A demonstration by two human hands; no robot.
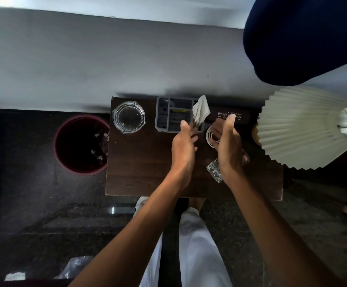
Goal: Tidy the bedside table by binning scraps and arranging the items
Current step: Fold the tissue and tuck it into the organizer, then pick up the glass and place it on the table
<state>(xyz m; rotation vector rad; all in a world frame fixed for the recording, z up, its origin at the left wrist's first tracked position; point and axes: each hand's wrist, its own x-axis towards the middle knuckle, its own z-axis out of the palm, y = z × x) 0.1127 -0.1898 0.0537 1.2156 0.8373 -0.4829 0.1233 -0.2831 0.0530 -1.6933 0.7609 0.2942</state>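
Note:
On the dark wooden bedside table (143, 166), my left hand (184, 146) pinches a white tissue (200, 110) that sticks up above the grey compartment organizer (168, 117). My right hand (228, 148) hovers with fingers apart over a coiled white cable (211, 137); whether it touches the cable is hidden. A clear drinking glass (215, 169) lies on its side under my right wrist. A glass ashtray (129, 117) sits at the table's back left. A dark red bin (81, 145) with white scraps inside stands on the floor to the left.
A dark box with white lettering (243, 117) lies at the back right. A pleated white lampshade (305, 127) overhangs the table's right side. A dark blue cloth (305, 38) hangs at the top right. The wall runs behind the table.

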